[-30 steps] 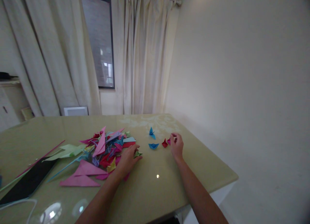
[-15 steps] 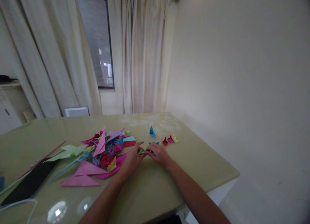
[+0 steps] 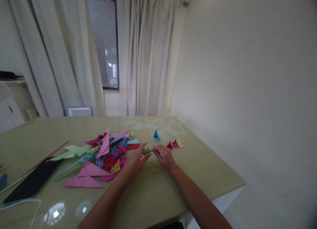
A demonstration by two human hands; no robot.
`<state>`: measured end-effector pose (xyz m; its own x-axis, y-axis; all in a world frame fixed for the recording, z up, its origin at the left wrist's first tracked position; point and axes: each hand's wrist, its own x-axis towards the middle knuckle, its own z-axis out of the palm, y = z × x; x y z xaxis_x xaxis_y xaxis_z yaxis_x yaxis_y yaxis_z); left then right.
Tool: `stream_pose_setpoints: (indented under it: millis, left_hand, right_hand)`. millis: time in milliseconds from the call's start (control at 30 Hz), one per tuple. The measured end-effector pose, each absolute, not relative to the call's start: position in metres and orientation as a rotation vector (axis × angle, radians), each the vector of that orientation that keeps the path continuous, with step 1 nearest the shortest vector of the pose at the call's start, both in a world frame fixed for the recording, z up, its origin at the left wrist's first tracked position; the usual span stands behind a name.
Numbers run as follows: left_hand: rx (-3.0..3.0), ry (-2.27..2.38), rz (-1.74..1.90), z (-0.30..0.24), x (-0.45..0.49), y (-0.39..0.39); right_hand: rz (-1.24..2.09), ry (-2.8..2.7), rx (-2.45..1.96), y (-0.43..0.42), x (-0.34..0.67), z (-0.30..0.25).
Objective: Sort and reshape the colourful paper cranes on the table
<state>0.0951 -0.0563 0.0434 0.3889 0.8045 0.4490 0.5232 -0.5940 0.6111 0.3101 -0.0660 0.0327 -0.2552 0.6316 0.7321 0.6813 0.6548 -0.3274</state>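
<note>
A small green origami piece (image 3: 146, 151) is between my two hands, just above the table. My right hand (image 3: 164, 156) pinches its right tip with the thumb and fingers. My left hand (image 3: 133, 161) is at the piece's left side, its index finger stretched out and its thumb apart below; whether it touches the paper I cannot tell. Left of my left hand lies a heap of colourful folded paper (image 3: 119, 148). Beyond my right hand sit a blue paper crane (image 3: 156, 135) and small red (image 3: 169, 145), magenta (image 3: 175, 143) and yellow (image 3: 179, 143) folded pieces.
Large pink folded papers (image 3: 85, 181) lie nearer on the table (image 3: 203, 169). To the left are a black phone-like slab (image 3: 33, 182), a white cable (image 3: 37, 206) and thin paper strips (image 3: 47, 156). A wall (image 3: 235, 90) stands right, curtains (image 3: 153, 57) behind.
My left fingers have spread apart, and more of the green origami piece shows between the hands. My right hand keeps its pinch. The whole view has shifted slightly.
</note>
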Motion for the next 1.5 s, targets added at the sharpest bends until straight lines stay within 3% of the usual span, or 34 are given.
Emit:
stream_pose_setpoints:
  millis: [133,233,333,467,900,1167,1500]
  left_hand:
    - [2.615,1.562,0.918,0.07,0.069,-0.056]
    - [2.508,2.126,0.798,0.083,0.05,-0.058]
    - [2.399,2.328,0.581,0.084,0.038,-0.061]
    - [2.429,2.24,0.417,0.077,0.036,-0.06]
    - [2.527,2.028,0.463,0.074,0.042,-0.052]
    - [2.494,1.986,0.905,0.067,0.044,-0.045]
    - [1.958,1.466,1.456,0.062,0.061,-0.039]
  right_hand:
    - [-0.194,-1.664,-1.297,-0.054,0.331,0.028]
    - [-0.252,-1.543,-1.518,-0.047,0.351,0.027]
    - [-0.275,-1.524,-1.621,-0.042,0.363,0.025]
    - [-0.3,-1.54,-1.732,-0.04,0.362,0.02]
    - [-0.369,-1.466,-1.848,-0.047,0.355,0.023]
    - [-0.376,-1.118,-1.984,-0.034,0.407,0.019]
    - [-0.062,-1.422,-1.847,-0.022,0.416,0.014]
